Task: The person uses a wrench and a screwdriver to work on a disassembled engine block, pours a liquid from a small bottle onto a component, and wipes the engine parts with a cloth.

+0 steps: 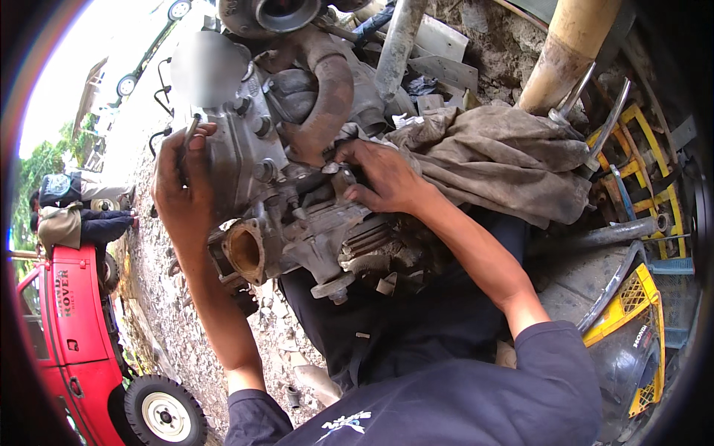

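A greasy grey engine lies in front of me, with a rusty curved exhaust pipe and a round turbo housing at its far end. On the left side of the engine, my left hand pinches a short thin metal rod upright beside the cover. My right hand is at the engine's middle, just below the base of the curved pipe. Its fingers are bent around a small part there, and their tips are partly hidden. An open round flange faces me at the near left.
A brown-grey cloth lies right of the engine, near a thick pole. Yellow-framed crates and a metal pipe sit farther right. Leftward are gravel ground, a red vehicle and people.
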